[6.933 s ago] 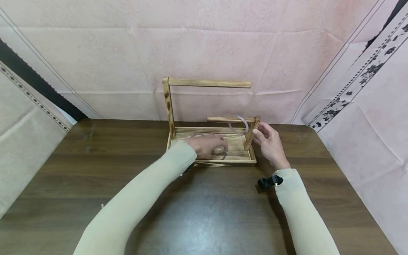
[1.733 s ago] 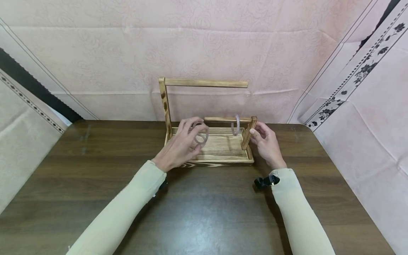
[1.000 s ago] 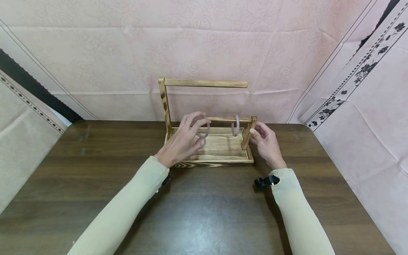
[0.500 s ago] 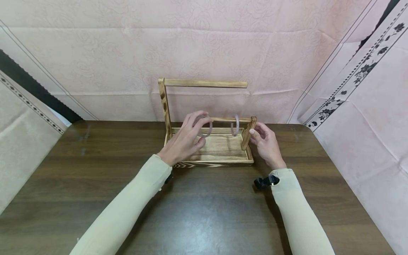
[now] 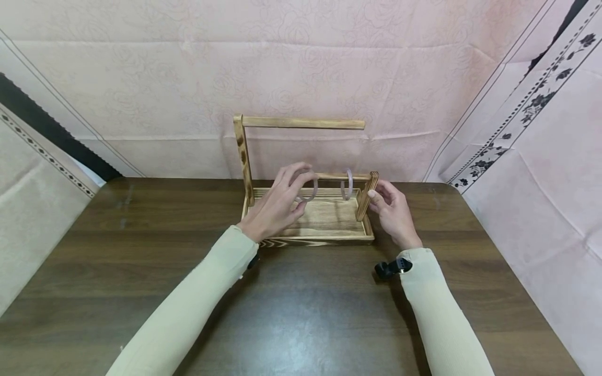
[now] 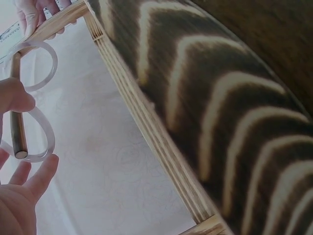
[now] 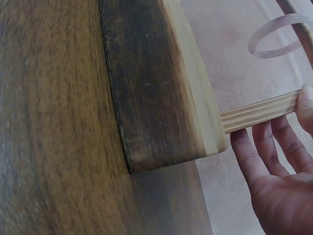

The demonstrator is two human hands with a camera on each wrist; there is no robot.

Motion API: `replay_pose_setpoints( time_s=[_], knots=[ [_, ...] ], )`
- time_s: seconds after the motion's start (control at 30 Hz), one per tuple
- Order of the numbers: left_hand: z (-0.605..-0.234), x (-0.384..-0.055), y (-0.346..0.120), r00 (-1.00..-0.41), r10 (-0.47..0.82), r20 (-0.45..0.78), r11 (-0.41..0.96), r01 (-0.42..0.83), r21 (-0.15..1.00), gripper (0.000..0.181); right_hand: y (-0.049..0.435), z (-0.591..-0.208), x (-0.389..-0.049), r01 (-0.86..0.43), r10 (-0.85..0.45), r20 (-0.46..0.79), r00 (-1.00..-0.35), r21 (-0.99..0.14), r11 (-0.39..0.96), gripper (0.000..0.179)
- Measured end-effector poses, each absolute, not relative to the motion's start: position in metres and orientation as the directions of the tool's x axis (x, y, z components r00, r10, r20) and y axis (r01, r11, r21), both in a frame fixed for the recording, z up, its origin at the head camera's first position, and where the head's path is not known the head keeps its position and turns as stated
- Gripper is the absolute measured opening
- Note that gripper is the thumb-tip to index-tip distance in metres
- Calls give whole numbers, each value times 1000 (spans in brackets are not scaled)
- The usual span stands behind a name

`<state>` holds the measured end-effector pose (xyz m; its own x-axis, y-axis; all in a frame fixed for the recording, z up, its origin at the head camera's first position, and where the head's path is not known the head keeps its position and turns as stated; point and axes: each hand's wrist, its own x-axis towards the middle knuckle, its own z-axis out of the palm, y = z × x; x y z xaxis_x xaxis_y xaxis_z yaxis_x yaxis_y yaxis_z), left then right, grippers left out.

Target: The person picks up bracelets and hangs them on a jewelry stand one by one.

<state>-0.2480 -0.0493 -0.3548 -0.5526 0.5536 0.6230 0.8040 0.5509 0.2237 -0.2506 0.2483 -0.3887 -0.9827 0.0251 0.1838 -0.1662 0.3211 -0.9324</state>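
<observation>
A wooden display stand has a tray base [image 5: 331, 223] and a short right post [image 5: 366, 201] carrying a lower rod [image 5: 331, 177]. One pale translucent bangle [image 5: 350, 184] hangs around that rod near the post. My left hand [image 5: 275, 209] holds a second bangle [image 6: 51, 134] between thumb and fingers. In the left wrist view this bangle encircles the free end of the lower rod. My right hand [image 5: 396, 213] grips the short post from its outer side, thumb in front and fingers behind, as the right wrist view also shows.
A tall left post [image 5: 245, 156] carries an upper bar [image 5: 305, 123] above the lower rod. The stand sits near the back edge of a dark wooden table [image 5: 301, 303]. Pale patterned cloth [image 5: 301, 68] hangs behind and at both sides.
My left hand has lifted from the tray with a bangle and moved right to the lower rod's free end. The hung bangle, tilted at first, now hangs straighter. My right hand stays at the post.
</observation>
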Motion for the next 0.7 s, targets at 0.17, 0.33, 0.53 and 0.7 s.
replay_pose_setpoints(
  time_s=[0.17,0.33,0.53,0.7],
  knots=[
    [-352,-248,-47,-560,555,615,555,800,229,66,249,-389,-251,-167,23,184,-983,-933,318,38],
    [-351,-248,-44,-570,557,604,561,794,233,66,249,-389,-251,-155,24,172,-985,-933,325,39],
    [-350,-250,-39,-555,566,610,554,803,217,64,249,-389,-252,-155,25,172,-985,-934,323,38],
    [-349,-250,-35,-549,575,607,545,810,216,64,249,-389,-252,-161,25,177,-984,-936,312,37]
  ],
)
